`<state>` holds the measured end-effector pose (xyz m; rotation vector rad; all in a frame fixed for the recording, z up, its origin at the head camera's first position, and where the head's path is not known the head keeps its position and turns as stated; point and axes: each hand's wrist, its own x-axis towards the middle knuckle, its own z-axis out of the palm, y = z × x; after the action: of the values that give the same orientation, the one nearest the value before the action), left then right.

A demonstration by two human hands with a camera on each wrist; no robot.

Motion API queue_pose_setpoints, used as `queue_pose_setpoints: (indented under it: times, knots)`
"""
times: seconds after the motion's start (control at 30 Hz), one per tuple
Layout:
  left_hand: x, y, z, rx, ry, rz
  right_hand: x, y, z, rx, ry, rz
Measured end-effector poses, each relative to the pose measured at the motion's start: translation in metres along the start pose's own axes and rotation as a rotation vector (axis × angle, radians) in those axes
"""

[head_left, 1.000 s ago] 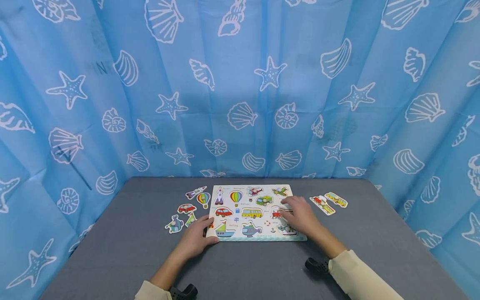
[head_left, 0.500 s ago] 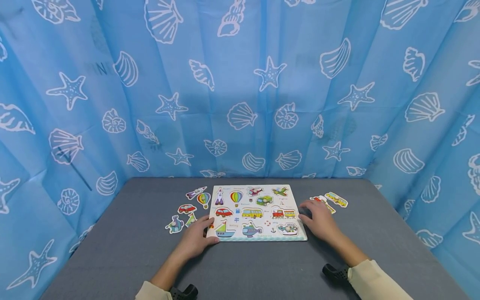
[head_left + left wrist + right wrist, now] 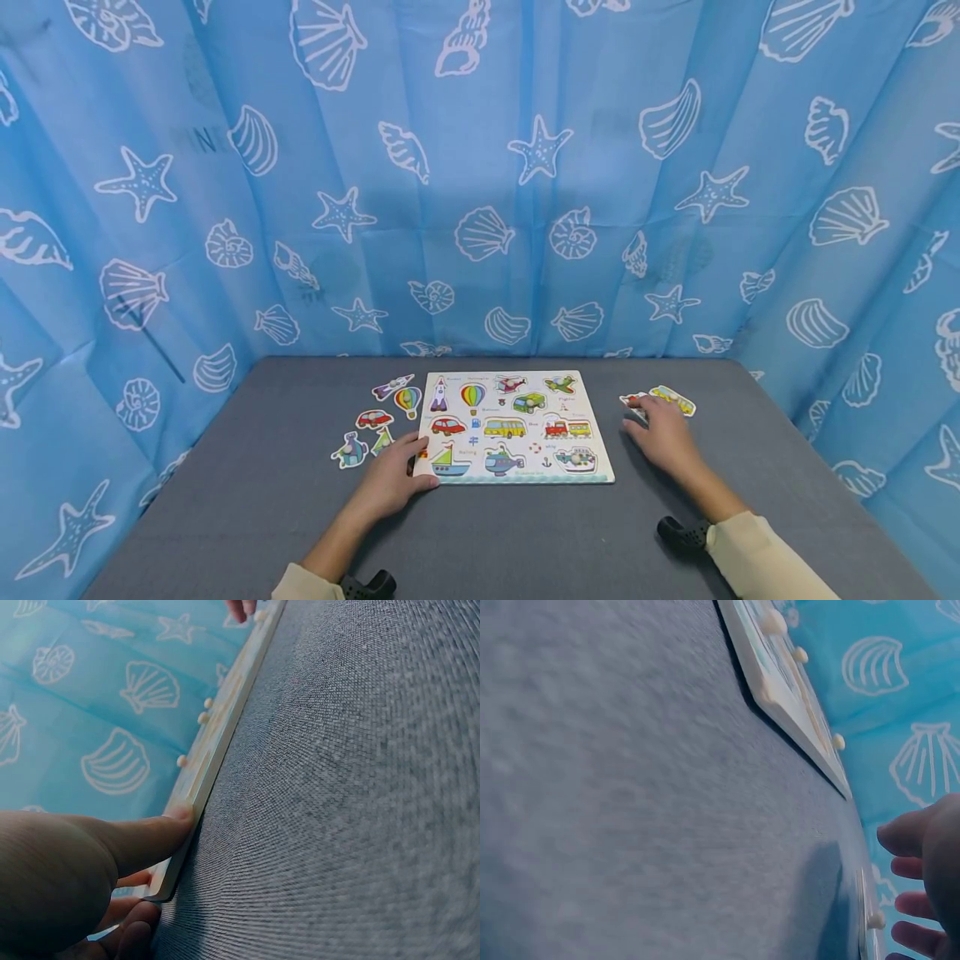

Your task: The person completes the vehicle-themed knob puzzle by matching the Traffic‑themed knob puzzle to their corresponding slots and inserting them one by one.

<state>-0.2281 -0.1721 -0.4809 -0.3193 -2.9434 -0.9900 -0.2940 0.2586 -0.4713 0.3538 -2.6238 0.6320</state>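
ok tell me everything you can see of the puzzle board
The puzzle board is a pale, rectangular slab that looks like wood, printed with colourful vehicles and a teal strip along the near edge. Small round knobs rise from a few pieces on it, among them the ship piece. It rests on the grey table, and the left hand grips its near left corner.

My head camera looks from above the near side of the grey table (image 3: pixel 525 533), forward and down, far enough back to take in the left hand (image 3: pixel 390 479), the right hand (image 3: pixel 663 435) and the seashell curtain (image 3: pixel 480 179). My left wrist camera sits low and close, facing steeply tilted along the vehicle puzzle board (image 3: pixel 528 435). My right wrist camera, also low, leans the opposite way, towards a board corner. All three views share board and curtain.
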Motion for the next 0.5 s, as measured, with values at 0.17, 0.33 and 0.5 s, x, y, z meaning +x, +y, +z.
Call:
queue_pose_setpoints:
  times: [0.17,0.33,0.5]
  knots:
    - [0.001,-0.002,0.001,0.006,0.006,0.015,0.004,0.007,0.0,0.003,0.02,0.024]
    - [0.002,-0.003,0.001,-0.001,-0.002,0.007,0.006,0.01,-0.002,0.0,-0.024,0.098]
    - [0.001,-0.002,0.0,-0.003,-0.003,-0.005,0.009,0.012,-0.001,-0.012,-0.025,0.142]
